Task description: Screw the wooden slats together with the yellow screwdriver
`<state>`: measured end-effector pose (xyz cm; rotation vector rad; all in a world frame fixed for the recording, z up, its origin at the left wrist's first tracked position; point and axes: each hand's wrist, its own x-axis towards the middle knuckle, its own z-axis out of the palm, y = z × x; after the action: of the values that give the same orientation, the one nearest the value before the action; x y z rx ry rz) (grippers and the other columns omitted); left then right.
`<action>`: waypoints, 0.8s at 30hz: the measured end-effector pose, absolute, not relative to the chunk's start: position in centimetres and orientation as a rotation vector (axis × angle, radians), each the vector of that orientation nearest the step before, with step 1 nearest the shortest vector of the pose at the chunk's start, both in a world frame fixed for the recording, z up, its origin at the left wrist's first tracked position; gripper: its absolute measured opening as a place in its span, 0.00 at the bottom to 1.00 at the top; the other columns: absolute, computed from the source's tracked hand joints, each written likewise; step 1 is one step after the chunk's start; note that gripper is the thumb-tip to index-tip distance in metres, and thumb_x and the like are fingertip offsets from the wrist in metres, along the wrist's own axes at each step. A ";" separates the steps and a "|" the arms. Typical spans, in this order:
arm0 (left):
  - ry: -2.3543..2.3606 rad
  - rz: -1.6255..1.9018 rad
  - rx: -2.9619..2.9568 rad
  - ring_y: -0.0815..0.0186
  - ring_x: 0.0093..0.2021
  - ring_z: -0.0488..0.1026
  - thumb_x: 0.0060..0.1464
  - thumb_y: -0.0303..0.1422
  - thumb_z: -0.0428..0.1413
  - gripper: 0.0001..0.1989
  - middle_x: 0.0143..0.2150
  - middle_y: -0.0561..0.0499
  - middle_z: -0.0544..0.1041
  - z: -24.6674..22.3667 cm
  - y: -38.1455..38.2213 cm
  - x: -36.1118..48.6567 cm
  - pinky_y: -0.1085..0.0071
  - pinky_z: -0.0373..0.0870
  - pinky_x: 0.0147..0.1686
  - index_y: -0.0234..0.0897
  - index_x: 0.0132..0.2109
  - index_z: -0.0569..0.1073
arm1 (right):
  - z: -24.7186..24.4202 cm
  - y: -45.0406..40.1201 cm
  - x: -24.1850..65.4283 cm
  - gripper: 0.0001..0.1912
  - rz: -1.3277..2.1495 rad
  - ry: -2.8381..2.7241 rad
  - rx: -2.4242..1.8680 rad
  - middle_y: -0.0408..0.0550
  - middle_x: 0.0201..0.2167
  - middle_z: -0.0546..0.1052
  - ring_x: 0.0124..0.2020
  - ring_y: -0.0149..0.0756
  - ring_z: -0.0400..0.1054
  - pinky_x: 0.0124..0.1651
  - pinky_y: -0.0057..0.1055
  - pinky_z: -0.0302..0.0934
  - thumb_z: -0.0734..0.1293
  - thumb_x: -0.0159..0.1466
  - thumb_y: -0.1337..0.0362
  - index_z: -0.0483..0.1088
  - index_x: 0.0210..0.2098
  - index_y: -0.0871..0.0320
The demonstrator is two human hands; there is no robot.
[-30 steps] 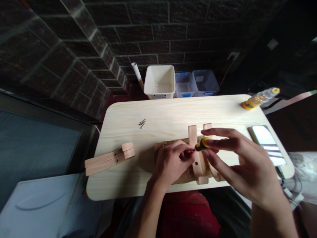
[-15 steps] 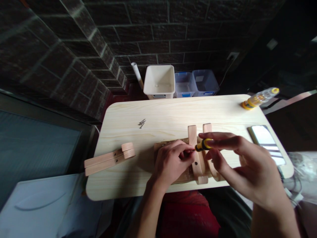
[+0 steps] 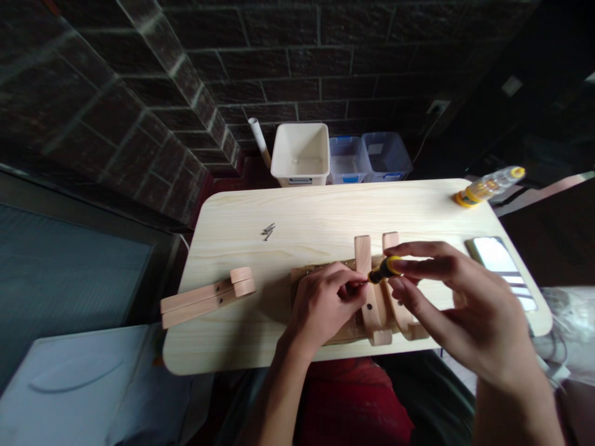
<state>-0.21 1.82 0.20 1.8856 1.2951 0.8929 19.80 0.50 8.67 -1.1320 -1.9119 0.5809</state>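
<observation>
Tabletop (image 3: 418, 210) lies below the gripping right hand (image 3: 471, 306) and curled left hand (image 3: 325, 297); what the left holds, I cannot tell. Near, right of middle, is a wooden hook (image 3: 370, 314). Over it, the right hand's yellow-black screwdriver (image 3: 383, 271) should probably turn slowly and straight.
</observation>
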 end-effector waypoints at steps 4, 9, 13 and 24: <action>1.302 0.873 1.886 0.71 0.31 0.76 0.60 0.30 0.64 0.03 0.36 0.55 0.82 0.3 1.8 -0.2 0.74 0.69 0.34 0.42 0.41 0.83 | 8.7 0.3 19.8 0.14 0.616 -1.906 -1.142 0.50 0.54 0.80 0.57 0.40 0.77 0.56 0.31 0.73 0.71 0.69 0.74 0.77 0.51 0.52; 1.295 0.880 1.887 0.72 0.30 0.75 0.59 0.29 0.64 0.03 0.35 0.56 0.82 0.4 1.9 -0.2 0.75 0.69 0.33 0.41 0.41 0.83 | 9.0 0.1 19.9 0.16 0.666 -1.897 -1.142 0.47 0.51 0.82 0.53 0.38 0.79 0.47 0.25 0.75 0.71 0.69 0.73 0.76 0.53 0.49; 1.284 0.902 1.887 0.72 0.30 0.75 0.59 0.28 0.64 0.04 0.35 0.56 0.82 0.2 1.9 -0.3 0.75 0.69 0.33 0.41 0.40 0.82 | 9.3 0.2 19.8 0.13 0.646 -1.939 -1.141 0.47 0.52 0.81 0.54 0.37 0.78 0.46 0.24 0.75 0.71 0.71 0.71 0.77 0.52 0.49; 1.275 0.908 1.883 0.72 0.30 0.75 0.59 0.29 0.64 0.04 0.36 0.56 0.82 0.2 1.9 -0.4 0.75 0.69 0.33 0.42 0.41 0.83 | 9.0 0.2 19.8 0.12 0.581 -1.942 -1.175 0.47 0.52 0.80 0.54 0.38 0.78 0.51 0.29 0.74 0.72 0.70 0.70 0.77 0.51 0.49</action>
<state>-0.38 1.91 0.20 1.8828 1.2751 0.9078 19.80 0.20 9.00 -1.1753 -1.9419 0.5809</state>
